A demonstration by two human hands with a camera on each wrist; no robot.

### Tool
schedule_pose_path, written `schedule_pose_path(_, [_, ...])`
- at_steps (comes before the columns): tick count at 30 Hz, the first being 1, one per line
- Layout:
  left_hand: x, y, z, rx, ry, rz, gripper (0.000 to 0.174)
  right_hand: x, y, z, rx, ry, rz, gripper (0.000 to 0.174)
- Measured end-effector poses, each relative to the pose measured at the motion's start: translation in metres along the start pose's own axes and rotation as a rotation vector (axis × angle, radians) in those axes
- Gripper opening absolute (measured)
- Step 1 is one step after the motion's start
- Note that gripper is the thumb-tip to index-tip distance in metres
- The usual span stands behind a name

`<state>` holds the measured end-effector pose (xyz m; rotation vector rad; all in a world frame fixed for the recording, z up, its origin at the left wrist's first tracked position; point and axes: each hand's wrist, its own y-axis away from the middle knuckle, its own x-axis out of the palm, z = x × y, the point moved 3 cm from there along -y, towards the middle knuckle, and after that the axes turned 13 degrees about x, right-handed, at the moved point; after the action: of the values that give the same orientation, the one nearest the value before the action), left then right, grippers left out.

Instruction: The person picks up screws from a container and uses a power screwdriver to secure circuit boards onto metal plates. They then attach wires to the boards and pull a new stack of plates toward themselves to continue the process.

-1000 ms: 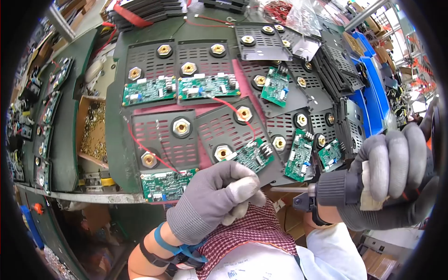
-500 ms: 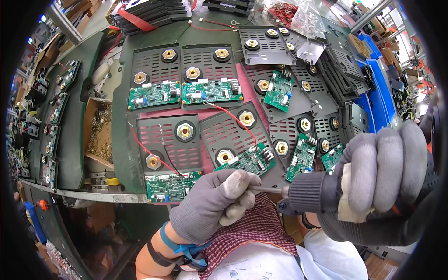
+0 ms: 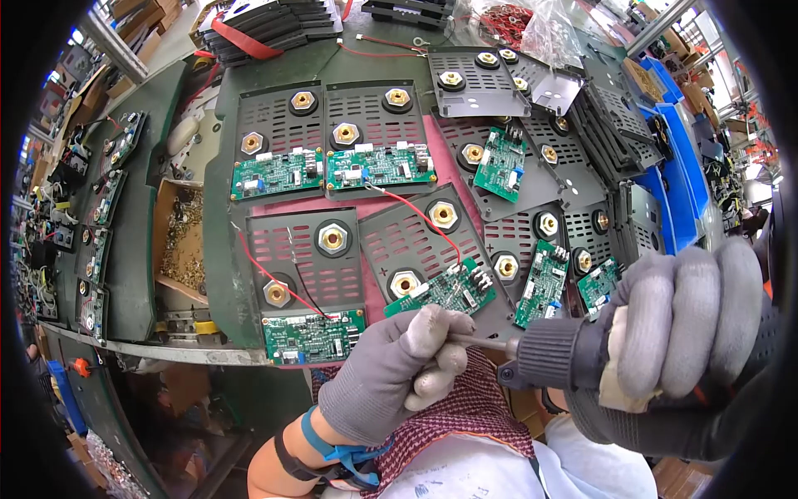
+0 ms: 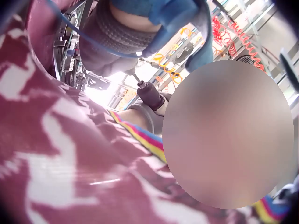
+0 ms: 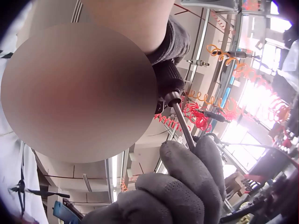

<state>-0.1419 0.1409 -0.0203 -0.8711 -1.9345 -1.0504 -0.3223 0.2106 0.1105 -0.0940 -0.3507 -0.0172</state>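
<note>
In the head view my gloved right hand [image 3: 682, 333] grips a black power screwdriver [image 3: 553, 353], with a beige wrap on its body, held level and pointing left. My gloved left hand [image 3: 399, 370] pinches the tip end of its metal bit [image 3: 482, 342] between thumb and fingers. The right wrist view shows the bit [image 5: 183, 123] running into the left fingertips [image 5: 191, 158]; whether a small part sits there is hidden. Just beyond the hands lie a green circuit board [image 3: 445, 291] on a tilted slotted plate [image 3: 416, 241] and another board [image 3: 312, 337] with red and black wires.
More slotted plates [image 3: 278, 108] with brass nuts and boards cover the bench. A box of small brass-coloured parts [image 3: 181, 241] stands left, blue bins [image 3: 677, 191] right. Stacked plates [image 3: 270, 25] and a plastic bag of red wires [image 3: 528, 29] are at the back.
Over the last second the right hand moved the screwdriver left, and the left fingers came onto its bit. Since half a second ago, both hands have shifted only slightly.
</note>
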Motion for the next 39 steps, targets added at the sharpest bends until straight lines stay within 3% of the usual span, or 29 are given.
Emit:
schedule_pose_path(4, [0.0, -0.001, 0.001, -0.042, -0.082, -0.03, 0.046, -0.009, -0.009, 0.003, 0.073, 0.111, 0.132, 0.025])
schedule_pose_path(9, [0.003, -0.007, -0.004, -0.119, -0.176, 0.001, 0.059, -0.014, -0.008, 0.002, -0.088, 0.128, 0.338, 0.025])
schedule_pose_path(12, [0.013, 0.001, -0.022, -0.232, -0.335, 0.021, 0.059, -0.017, -0.007, 0.003, -0.085, 0.126, 0.225, 0.021])
schedule_pose_path(14, [0.01, 0.008, -0.03, -0.342, -0.616, 0.093, 0.053, -0.021, -0.004, 0.003, -0.085, 0.138, 0.101, 0.017])
schedule_pose_path(15, [0.014, 0.009, -0.034, -0.126, -0.842, 0.198, 0.067, -0.024, -0.004, 0.003, -0.084, 0.144, 0.031, 0.015])
schedule_pose_path(16, [0.012, 0.008, -0.034, 0.087, -1.072, 0.145, 0.07, -0.027, -0.003, 0.003, -0.083, 0.151, -0.039, 0.013])
schedule_pose_path(18, [0.021, 0.002, -0.042, 0.516, -1.912, 0.08, 0.073, -0.031, -0.002, 0.003, -0.083, 0.169, -0.172, 0.011])
schedule_pose_path(19, [0.017, -0.004, -0.037, 0.519, -2.013, 0.053, 0.076, -0.027, -0.007, -0.009, -0.541, 0.192, -0.236, 0.026])
schedule_pose_path(22, [0.011, -0.014, -0.022, 0.4, -2.069, 0.033, 0.072, -0.038, 0.004, -0.015, -0.568, 0.236, -0.299, 0.04])
schedule_pose_path(24, [0.01, -0.017, -0.022, 0.493, -2.082, 0.042, 0.07, -0.042, 0.006, -0.015, -0.551, 0.303, -0.238, 0.048])
schedule_pose_path(29, [0.013, -0.017, -0.031, 0.547, -1.919, 0.067, 0.065, -0.05, 0.026, -0.022, -0.471, 0.382, -0.737, 0.055])
schedule_pose_path(32, [0.023, -0.013, -0.026, 0.541, -2.001, 0.184, 0.063, -0.044, 0.008, -0.028, -0.438, 0.327, -0.745, 0.054])
schedule_pose_path(33, [0.024, -0.015, -0.021, 0.408, -1.915, 0.13, 0.06, -0.045, -0.025, -0.025, -0.352, 0.302, -0.061, 0.046])
schedule_pose_path(39, [0.015, -0.02, -0.015, 0.398, -1.862, 0.116, 0.056, -0.046, -0.032, -0.043, -0.295, 0.314, -0.243, 0.024])
